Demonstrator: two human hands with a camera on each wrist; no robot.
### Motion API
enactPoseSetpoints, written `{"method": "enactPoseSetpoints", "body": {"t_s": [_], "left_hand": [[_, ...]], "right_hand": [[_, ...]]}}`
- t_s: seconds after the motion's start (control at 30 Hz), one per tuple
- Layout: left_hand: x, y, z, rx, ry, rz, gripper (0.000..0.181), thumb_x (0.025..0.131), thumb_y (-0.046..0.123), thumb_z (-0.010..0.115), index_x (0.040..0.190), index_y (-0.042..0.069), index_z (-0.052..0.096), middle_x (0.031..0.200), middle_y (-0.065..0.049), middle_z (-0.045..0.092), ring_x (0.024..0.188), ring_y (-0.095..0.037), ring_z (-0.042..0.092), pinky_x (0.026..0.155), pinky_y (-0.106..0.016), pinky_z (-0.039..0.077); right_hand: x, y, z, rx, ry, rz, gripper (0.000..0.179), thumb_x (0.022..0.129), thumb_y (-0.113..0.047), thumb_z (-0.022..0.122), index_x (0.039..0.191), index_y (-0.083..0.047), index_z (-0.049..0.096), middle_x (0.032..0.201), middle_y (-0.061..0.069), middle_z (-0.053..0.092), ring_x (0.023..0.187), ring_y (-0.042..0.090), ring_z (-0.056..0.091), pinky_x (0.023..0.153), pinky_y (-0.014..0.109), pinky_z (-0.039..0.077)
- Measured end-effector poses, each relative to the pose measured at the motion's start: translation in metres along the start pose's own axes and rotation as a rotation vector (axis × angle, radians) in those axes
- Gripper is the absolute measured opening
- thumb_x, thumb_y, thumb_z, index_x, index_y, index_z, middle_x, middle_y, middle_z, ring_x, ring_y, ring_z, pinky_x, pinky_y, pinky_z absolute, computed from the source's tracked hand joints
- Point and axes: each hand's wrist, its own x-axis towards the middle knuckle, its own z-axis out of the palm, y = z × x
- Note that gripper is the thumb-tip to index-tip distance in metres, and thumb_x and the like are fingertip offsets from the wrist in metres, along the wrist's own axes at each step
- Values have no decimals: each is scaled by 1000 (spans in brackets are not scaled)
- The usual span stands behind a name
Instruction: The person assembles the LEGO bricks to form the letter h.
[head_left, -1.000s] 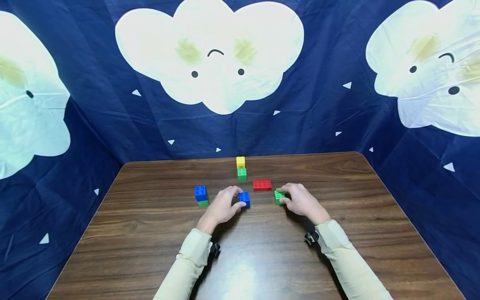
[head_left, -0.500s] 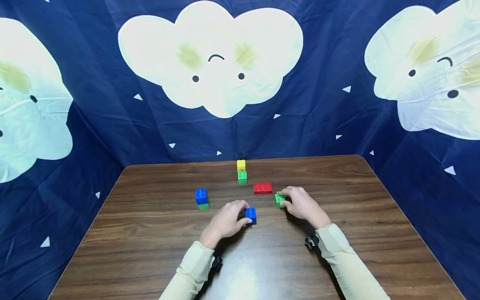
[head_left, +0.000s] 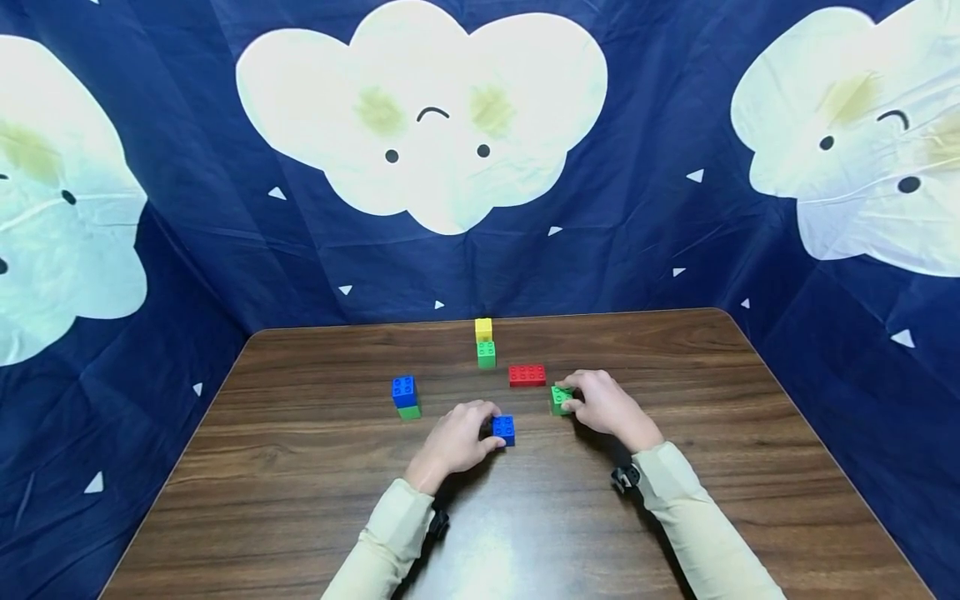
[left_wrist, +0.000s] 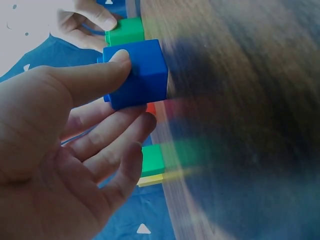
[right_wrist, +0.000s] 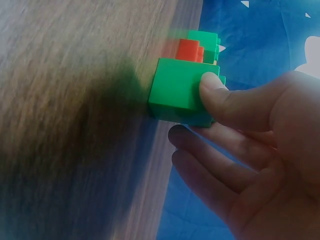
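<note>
Pinching opposite sides, the left hand [head_left: 455, 437] grips a blue building brick [left_wrist: 147, 75], the right hand [head_left: 603, 403] a green building brick [right_wrist: 176, 89], probably leaving studs [head_left: 503, 423] largely uncovered.

- One red brick [head_left: 527, 376]
- Two blue bricks: a stacked blue brick [head_left: 403, 391] left of the red brick, a held blue brick [head_left: 504, 430] in front
- Three green bricks: a lower green brick [head_left: 408, 412] left, a held green brick [head_left: 560, 401] right, a far green brick [head_left: 487, 355] beyond
- One yellow brick [head_left: 483, 329], beyond
- Two hands: left hand [head_left: 458, 439], right hand [head_left: 606, 406]
</note>
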Motion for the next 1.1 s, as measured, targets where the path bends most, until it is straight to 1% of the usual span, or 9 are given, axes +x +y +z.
{"method": "enactPoseSetpoints", "body": {"t_s": [0.13, 0.27, 0.37, 0.53, 0.7, 0.83, 1.0, 1.1], "left_hand": [[2, -2, 0, -7, -3, -14, 34, 90, 28, 79, 116, 8, 71, 114, -8, 73, 102, -23, 69, 88, -43, 56], [4, -5, 1, 2, 11, -40, 37, 84, 32, 85, 113, 12, 74, 107, -3, 74, 93, -18, 69, 81, -42, 57], [5, -7, 1, 8, 12, -59, 39, 80, 34, 87, 112, 14, 75, 102, 0, 75, 88, -16, 68, 77, -41, 57], [6, -7, 0, -1, 6, -79, 40, 79, 36, 88, 111, 15, 76, 102, 0, 75, 86, -15, 67, 74, -41, 56], [8, -8, 0, -5, 5, -99, 39, 77, 36, 89, 109, 18, 77, 104, 0, 75, 87, -17, 67, 72, -41, 56], [8, -10, 0, -7, 4, -100, 39, 76, 37, 90, 108, 19, 78, 105, 0, 76, 89, -19, 68, 72, -41, 56], [9, -11, -1, -14, 1, -100, 39, 75, 37, 90, 108, 20, 79, 106, 0, 76, 94, -21, 70, 75, -43, 57], [9, -10, -1, -17, -1, -107, 39, 75, 36, 90, 108, 20, 79, 107, 0, 76, 96, -23, 71, 77, -45, 57]], "right_hand": [[1, -1, 0, -7, -4, 10, 32, 92, -12, 75, 121, -1, 71, 118, 14, 72, 107, 31, 68, 93, 48, 55], [0, -3, 1, -20, -12, 16, 33, 92, -11, 75, 123, 0, 71, 120, 15, 71, 110, 32, 67, 95, 49, 54], [0, -4, 2, -28, -16, 9, 33, 92, -10, 75, 123, 1, 70, 120, 16, 71, 110, 32, 68, 94, 48, 54], [0, -4, 1, -41, -12, -16, 33, 91, -10, 75, 122, 1, 71, 118, 16, 72, 108, 32, 68, 92, 48, 55], [-1, -4, 0, -55, -21, -25, 34, 92, -13, 74, 124, -1, 70, 119, 15, 72, 107, 31, 68, 92, 48, 55], [0, -7, 0, -59, -11, -47, 35, 92, -13, 74, 125, -2, 70, 117, 13, 72, 105, 28, 69, 90, 47, 56], [1, -17, -5, -56, 15, -97, 35, 92, -14, 75, 124, -2, 70, 115, 11, 73, 104, 27, 70, 90, 46, 56], [2, -25, -10, -35, 18, -116, 35, 92, -15, 75, 125, -2, 70, 116, 11, 73, 105, 26, 70, 90, 46, 56]]}}
